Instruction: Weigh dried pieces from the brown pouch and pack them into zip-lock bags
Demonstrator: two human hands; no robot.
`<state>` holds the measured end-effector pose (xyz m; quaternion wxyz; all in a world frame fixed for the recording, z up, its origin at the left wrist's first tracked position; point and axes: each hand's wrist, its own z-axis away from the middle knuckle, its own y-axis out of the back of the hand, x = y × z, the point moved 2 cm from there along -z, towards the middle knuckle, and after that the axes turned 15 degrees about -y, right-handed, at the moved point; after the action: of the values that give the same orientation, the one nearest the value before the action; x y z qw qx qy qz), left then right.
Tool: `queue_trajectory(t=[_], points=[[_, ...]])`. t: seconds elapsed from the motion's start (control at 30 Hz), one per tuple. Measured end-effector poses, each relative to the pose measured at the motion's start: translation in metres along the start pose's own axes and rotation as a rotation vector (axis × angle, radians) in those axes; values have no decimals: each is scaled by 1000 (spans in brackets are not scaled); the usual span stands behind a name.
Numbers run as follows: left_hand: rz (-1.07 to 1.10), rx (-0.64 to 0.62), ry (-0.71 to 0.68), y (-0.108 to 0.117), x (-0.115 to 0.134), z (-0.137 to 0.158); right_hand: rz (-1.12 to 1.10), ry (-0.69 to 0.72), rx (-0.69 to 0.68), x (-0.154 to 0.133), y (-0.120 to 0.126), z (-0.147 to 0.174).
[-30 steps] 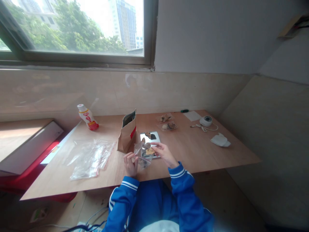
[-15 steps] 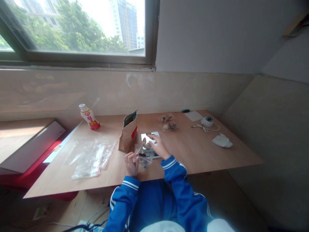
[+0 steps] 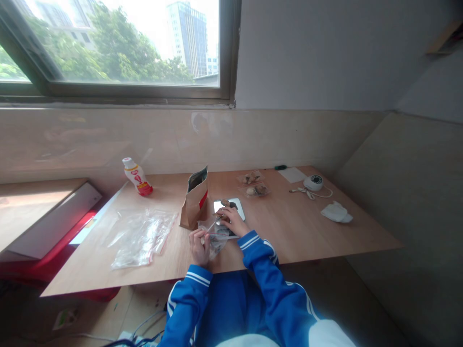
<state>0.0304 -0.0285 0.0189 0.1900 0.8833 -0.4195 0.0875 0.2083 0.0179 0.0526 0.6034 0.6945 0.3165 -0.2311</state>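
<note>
My left hand (image 3: 200,245) is closed on the edge of a small clear zip bag (image 3: 218,246), whose mouth faces the scale. My right hand (image 3: 234,221) reaches over from the right, fingers curled down at the bag's mouth; what lies under the fingertips is hard to make out. Behind it a flat white scale (image 3: 241,212) bears brown and dark dried pieces (image 3: 229,203) that look like dried mushrooms. An opened brown paper pouch (image 3: 191,205) with a red patch stands upright just left of the scale.
Clear empty zip bags (image 3: 144,236) lie at the left, below a red-and-white bottle (image 3: 137,177). Two filled clear bags (image 3: 257,190) rest behind the scale. Farther right are a white dome camera (image 3: 313,182) with its cable, a crumpled tissue (image 3: 337,212), and white paper (image 3: 292,175).
My right hand has come down and toward me, from over the scale to the bag's mouth, its fingers more curled. The left hand keeps the bag. The view has shifted slightly.
</note>
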Motion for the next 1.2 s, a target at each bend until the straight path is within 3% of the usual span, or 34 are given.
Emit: queue_trajectory(t=[0.53,0.87,1.0,1.2], points=[[33,-18,38,0,-1,-2,-214,-144,196,12,7,12],[91,-132,96,-2,5,-6,-471,-336,314,9,28,20],[92,-184,138,-3,5,-7,-594,-375,329,-1,39,26],[69,-217,168,-6,1,-4,-742,-284,229,-33,58,32]])
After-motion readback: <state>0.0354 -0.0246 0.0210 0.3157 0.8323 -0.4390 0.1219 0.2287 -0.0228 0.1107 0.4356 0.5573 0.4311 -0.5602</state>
